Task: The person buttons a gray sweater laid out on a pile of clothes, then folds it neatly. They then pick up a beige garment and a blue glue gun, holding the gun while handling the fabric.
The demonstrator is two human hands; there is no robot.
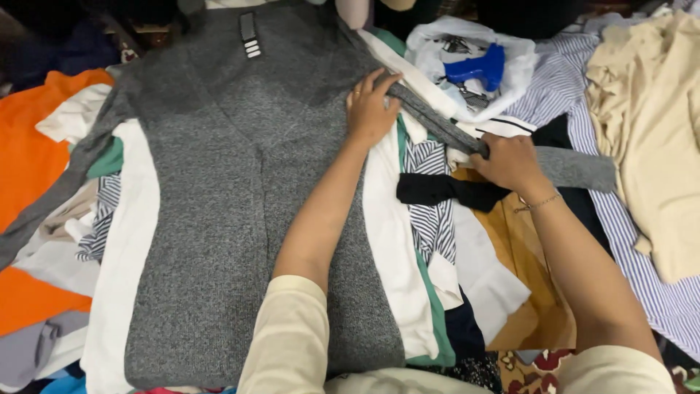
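Both hands work on a grey knitted sweater (219, 204) spread flat on a heap of clothes. Left hand (370, 109) lies open, fingers spread, palm pressing down where the sweater's right shoulder meets its sleeve (445, 128). Right hand (510, 162) is closed around that sleeve partway along, holding it stretched out to the side; the cuff end runs on past the fist toward a striped shirt (620, 241).

To handle the sleeve cleanly, the flat palm should stay firm on the shoulder seam so the body does not shift, while the gripping hand keeps the sleeve taut and level, so any crease falls straight at the seam rather than bunching.

Around the sweater the pile is crowded. Under its right edge lie a white garment (390, 241) and a green-edged one, then a black-and-white striped piece (432, 219) and a black strip of cloth (437, 190) just below the stretched sleeve. A white plastic bag (510, 73) with a blue plastic object (477, 69), perhaps a tagging tool though it is hard to tell, sits just beyond the sleeve. A cream garment (649, 124) fills the far right, orange cloth (29, 153) the left. The loose layers underneath give an uneven bed, and the black strip could catch under the sleeve.
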